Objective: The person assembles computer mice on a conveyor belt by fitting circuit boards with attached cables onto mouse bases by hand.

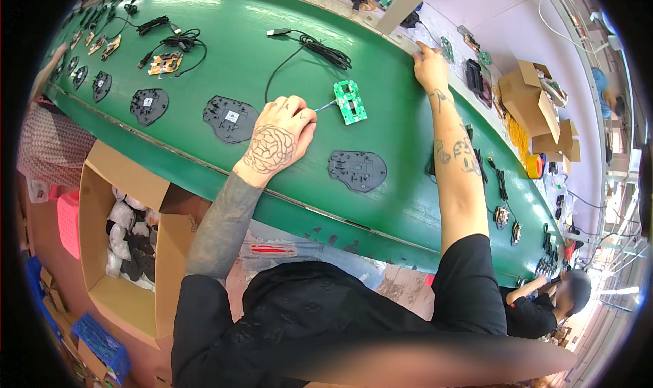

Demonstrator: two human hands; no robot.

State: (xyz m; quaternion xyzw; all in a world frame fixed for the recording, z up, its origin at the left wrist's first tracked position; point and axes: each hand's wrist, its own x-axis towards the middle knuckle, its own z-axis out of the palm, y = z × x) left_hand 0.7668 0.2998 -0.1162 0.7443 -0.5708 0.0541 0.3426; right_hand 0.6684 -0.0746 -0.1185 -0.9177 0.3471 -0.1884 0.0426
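Note:
My left hand is closed around a black cable over the green belt. Thin coloured wires run from beside its fingers to a green circuit board. A black plastic mouse base with a white label lies just left of that hand, partly hidden by it. Another dark base lies to the right, nearer to me. My right hand reaches to the far edge of the belt by the metal rail. Its fingers are curled together, and anything in them is too small to make out.
Along the green belt, more bases and orange boards with cables lie to the left. Beyond the rail stand cardboard boxes and a tape roll. An open carton of wrapped parts stands lower left. Other people sit at both ends.

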